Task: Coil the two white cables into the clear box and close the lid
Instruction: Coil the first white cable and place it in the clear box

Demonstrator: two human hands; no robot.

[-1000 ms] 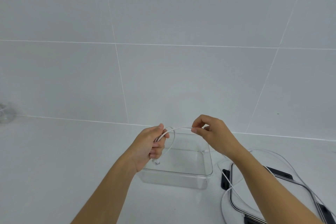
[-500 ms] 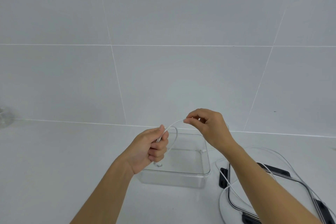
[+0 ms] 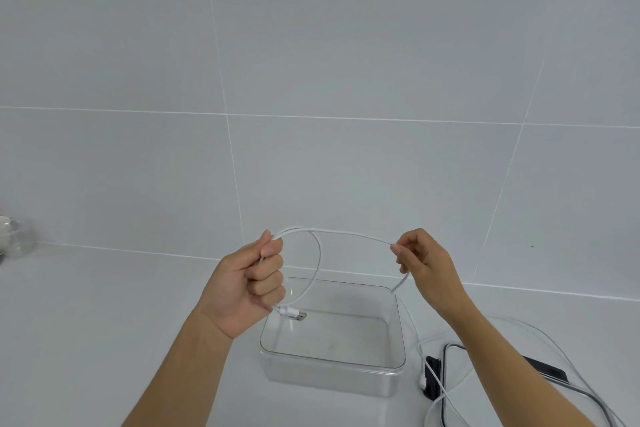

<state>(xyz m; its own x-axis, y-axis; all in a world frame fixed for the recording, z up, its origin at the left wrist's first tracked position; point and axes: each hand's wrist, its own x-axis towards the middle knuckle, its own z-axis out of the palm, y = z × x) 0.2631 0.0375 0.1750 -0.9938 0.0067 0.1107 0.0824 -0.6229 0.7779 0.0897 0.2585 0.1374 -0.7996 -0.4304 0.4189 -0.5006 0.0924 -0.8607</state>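
Observation:
My left hand is fisted on a white cable, holding one loop of it above the clear box. The cable's USB plug sticks out under that fist, over the box's left side. My right hand pinches the same cable to the right, stretching a span between both hands. From the right hand the cable drops toward the counter. The box stands open and nothing lies in it. Its lid, clear with black clips, lies flat to the right, with more white cable looping over it.
A white tiled wall rises directly behind the white counter. A clear glass object sits at the far left edge against the wall.
Both hands have risen and moved apart, pulling a longer span of cable between them. The loop in my left hand has grown larger and the plug now shows below the fist.

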